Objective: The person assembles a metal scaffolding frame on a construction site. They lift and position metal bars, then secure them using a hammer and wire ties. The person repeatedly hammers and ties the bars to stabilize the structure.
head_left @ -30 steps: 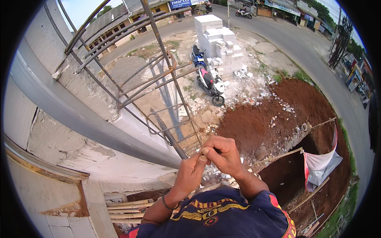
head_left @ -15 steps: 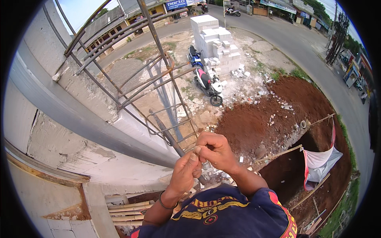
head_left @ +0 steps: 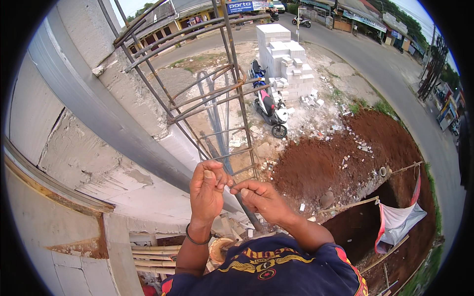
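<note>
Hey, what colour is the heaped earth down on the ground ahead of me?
Reddish brown; the heaped earth shows best in the head view.

Pale, rubble-strewn ground [head_left: 323, 74] is carrying a tall, stepped stack of white blocks [head_left: 279, 54]. Just left of the stack, a blue motorbike [head_left: 257, 74] is standing, and a white motorbike with a pink seat [head_left: 271, 112] is standing at its near left corner. Broken white pieces [head_left: 312, 100] are lying by the stack's near right foot. Farther left of the stack, long grey rods [head_left: 216, 118] are stretching across the dirt. On the near side of the stack, well apart from it, red-brown soil [head_left: 311, 167] is spreading in a mound, and a rounded stone [head_left: 327, 200] is resting beyond that.
</note>
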Demonstrator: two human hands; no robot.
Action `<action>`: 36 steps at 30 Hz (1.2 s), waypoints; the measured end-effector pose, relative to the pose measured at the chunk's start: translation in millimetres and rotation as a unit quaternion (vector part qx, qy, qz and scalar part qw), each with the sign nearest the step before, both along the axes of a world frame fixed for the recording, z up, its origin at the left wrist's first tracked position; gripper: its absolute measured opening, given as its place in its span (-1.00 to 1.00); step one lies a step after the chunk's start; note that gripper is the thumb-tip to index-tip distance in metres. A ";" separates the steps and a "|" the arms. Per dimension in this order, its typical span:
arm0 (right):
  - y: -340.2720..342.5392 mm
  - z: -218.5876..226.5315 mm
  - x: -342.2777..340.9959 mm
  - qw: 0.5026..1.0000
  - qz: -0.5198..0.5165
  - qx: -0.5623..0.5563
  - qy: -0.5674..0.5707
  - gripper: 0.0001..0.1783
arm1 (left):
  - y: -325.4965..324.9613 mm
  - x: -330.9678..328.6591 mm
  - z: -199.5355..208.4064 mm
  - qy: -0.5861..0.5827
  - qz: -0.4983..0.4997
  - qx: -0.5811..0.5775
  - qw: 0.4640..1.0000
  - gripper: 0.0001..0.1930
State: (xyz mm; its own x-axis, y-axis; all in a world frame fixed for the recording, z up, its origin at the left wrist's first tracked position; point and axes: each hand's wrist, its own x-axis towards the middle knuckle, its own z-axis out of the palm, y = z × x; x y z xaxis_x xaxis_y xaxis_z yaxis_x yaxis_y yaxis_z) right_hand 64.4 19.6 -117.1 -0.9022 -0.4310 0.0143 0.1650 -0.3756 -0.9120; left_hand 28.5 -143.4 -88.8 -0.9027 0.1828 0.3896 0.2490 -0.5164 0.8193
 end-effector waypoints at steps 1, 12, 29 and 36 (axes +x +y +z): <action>1.3 1.4 -3.4 0.999 0.020 -0.019 -0.019 -0.73 | -3.4 -4.0 -1.9 0.031 -0.006 0.003 0.999 -0.73; 14.8 22.5 -28.9 0.984 0.157 -0.061 -0.050 -0.65 | -72.3 -25.3 10.7 0.277 0.033 -0.308 0.910 -0.78; -81.4 11.4 -140.5 0.940 -0.279 0.115 0.157 -0.72 | -66.4 -26.4 13.5 0.031 0.326 -0.197 0.924 -0.62; -87.6 21.1 -131.4 0.917 -0.267 0.171 0.241 -0.72 | -65.8 -31.0 16.9 -0.013 0.367 -0.240 0.898 -0.70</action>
